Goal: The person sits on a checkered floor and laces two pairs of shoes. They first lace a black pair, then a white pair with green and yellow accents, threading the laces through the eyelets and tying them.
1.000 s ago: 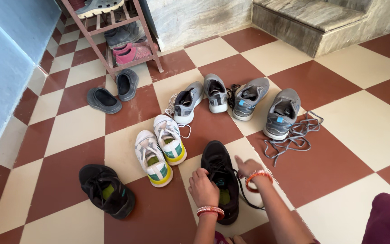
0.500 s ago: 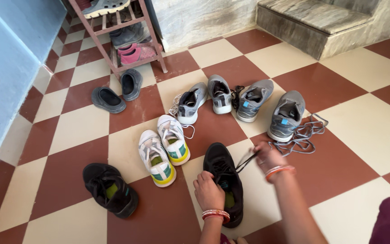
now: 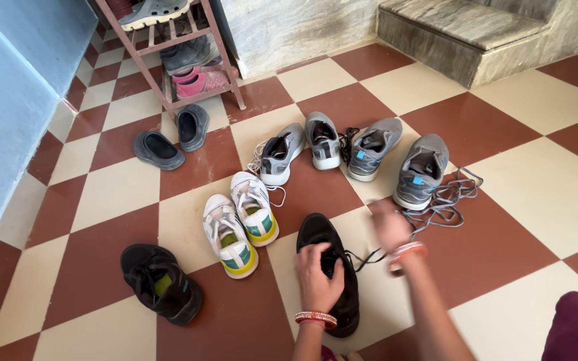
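Fingers [image 3: 312,257] on black shoe [image 3: 329,267], right hand [image 3: 389,224] pulling lace [image 3: 366,257]

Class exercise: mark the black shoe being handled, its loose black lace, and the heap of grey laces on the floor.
black shoe [image 3: 317,230]: head view, on its toe.
black lace [image 3: 364,258]: head view, on the strand stretched toward the right hand.
heap of grey laces [image 3: 451,200]: head view, on the middle of the tangle.

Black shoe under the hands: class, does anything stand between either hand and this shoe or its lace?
Nothing visible does. The left hand rests directly on the black shoe, over its opening. The right hand, blurred, is beside the shoe where the black lace runs out; only bare floor lies between.
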